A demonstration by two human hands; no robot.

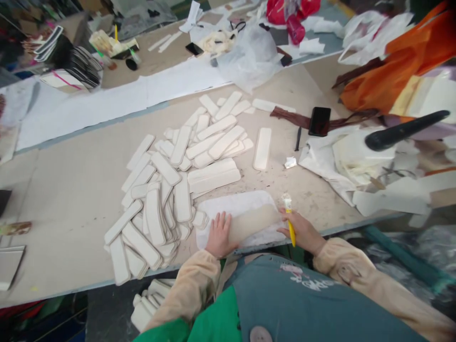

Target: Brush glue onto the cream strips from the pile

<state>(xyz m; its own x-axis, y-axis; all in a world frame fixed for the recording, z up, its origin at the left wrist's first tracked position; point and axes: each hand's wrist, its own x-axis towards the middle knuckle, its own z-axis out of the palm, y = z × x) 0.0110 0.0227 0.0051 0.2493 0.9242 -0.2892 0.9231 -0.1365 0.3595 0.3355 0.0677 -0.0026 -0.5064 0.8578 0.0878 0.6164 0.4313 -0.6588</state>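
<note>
My left hand lies with fingers spread on the left end of a white sheet with rounded corners. On that sheet rests a beige strip, its left end beside my left thumb. At the strip's right end, my right hand is closed around a brush with a yellow handle; the bristle end points away from me. Just left of and beyond my left hand spreads a heap of off-white rounded strips, many overlapping. A single strip lies apart, to the right of the heap.
A black phone, a dark pen-like tool and a crumpled foil scrap lie to the right. Beyond them are an orange cloth and a white container with a black handle. The table's front edge runs close to my body.
</note>
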